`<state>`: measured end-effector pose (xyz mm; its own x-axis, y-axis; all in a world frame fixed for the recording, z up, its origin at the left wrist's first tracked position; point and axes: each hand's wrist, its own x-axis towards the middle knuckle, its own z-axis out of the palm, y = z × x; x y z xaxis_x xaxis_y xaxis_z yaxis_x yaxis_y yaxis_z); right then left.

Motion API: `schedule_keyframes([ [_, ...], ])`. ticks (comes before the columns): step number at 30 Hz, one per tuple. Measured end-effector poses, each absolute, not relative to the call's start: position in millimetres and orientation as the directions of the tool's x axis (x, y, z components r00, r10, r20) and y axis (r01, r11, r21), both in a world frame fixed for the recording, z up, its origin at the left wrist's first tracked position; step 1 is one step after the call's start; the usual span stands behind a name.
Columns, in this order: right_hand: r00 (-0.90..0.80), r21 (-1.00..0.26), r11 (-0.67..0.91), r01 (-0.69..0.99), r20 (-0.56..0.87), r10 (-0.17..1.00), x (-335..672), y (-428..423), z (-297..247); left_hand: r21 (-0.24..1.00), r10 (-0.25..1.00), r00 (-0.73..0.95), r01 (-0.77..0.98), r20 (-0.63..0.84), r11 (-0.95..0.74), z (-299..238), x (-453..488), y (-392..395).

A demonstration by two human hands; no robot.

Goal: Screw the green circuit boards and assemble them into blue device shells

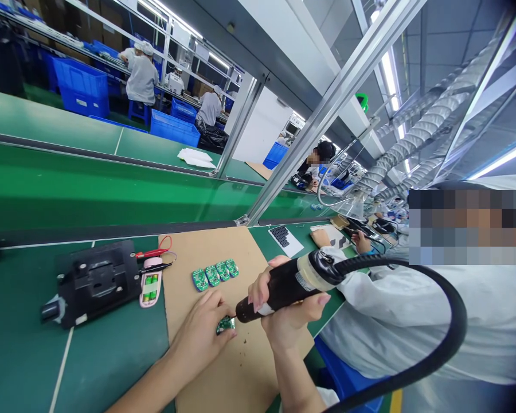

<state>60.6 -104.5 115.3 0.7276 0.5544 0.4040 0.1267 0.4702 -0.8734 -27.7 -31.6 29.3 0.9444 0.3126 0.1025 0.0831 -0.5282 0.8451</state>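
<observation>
Lower centre of the frame: left hand (202, 330) resting on a flat sheet of brown cardboard (206, 246), fingers (212, 301) pressed down on a small green circuit board (226, 324), pinning it to the sheet. Just right of it, right hand (286, 312) with fingers (260, 289) wrapped tight around an electric screwdriver (284, 284): glossy black cylinder, tan band near the back, tilted, tip down at the board. Thick black rubbery cable (456, 321) looping from the tool's rear toward the right edge. Above the hands, near the middle of the cardboard, four more green boards (215, 273) in a neat slanted row, rounded in outline. Left of the sheet, on the matte green surface (21, 344), a pink oblong case (150, 287) holding green cells, with red and black leads (155, 252) at its top. Just beside the case, a boxy black plastic fixture (95, 282). At right, a neighbouring person's white sleeve (413, 310), apart from both hands.
</observation>
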Motion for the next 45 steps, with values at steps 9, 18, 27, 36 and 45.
schedule_keyframes([
  [9, 0.673, -0.858, 0.510, 0.064, 0.415, 0.612, 64.1, -106.6, 114.1, 0.846, 0.322, 0.940, 0.077, 0.116, -0.528, 26.4, -29.0, -33.0],
  [18, 0.578, -0.855, 0.518, -0.035, 0.406, 0.708, 66.0, -103.1, 113.1, 0.868, 0.318, 0.945, 0.095, 0.076, -0.488, 28.7, -27.4, -30.7],
  [27, 0.548, -0.840, 0.540, -0.049, 0.429, 0.718, 67.0, -104.5, 111.3, 0.874, 0.314, 0.947, 0.101, 0.062, -0.476, 27.3, -27.2, -29.9],
  [36, 0.519, -0.843, 0.528, -0.104, 0.407, 0.752, 72.1, -109.5, 108.1, 0.874, 0.314, 0.947, 0.093, 0.071, -0.477, 27.0, -26.5, -30.5],
  [45, 0.581, -0.835, 0.548, -0.050, 0.422, 0.696, 72.0, -110.2, 108.0, 0.875, 0.324, 0.942, 0.087, 0.083, -0.476, 23.9, -27.3, -32.8],
])
